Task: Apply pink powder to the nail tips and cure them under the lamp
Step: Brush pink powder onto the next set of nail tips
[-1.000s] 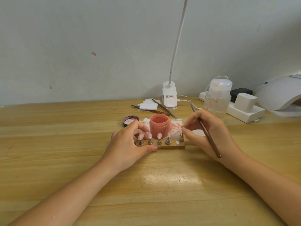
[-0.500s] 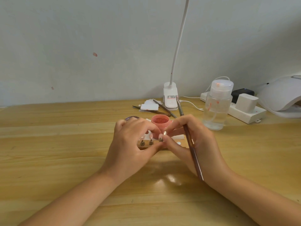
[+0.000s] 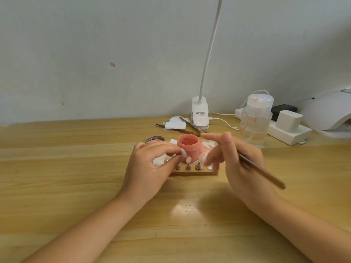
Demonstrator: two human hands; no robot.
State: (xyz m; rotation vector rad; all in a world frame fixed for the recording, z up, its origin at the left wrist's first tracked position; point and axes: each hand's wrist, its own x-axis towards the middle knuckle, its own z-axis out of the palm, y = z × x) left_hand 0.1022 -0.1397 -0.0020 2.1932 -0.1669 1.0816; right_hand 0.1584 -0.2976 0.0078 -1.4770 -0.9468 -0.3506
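Nail tip (image 3: 183, 152) sits pinched in my left hand (image 3: 152, 168), against the powder jar (image 3: 189, 147); my right hand (image 3: 243, 164) grips the brush (image 3: 264, 172), fingers spread.

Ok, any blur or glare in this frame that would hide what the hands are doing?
Head view: right hand motion-blurred, fingertips smeared over the wooden holder; left hand and pink powder jar fairly sharp; a glare patch on the table near the camera hides nothing.

powder jar (image 3: 188, 147) behind nail stand (image 3: 193, 170), lid (image 3: 154, 139) left, bottle (image 3: 255, 122) right
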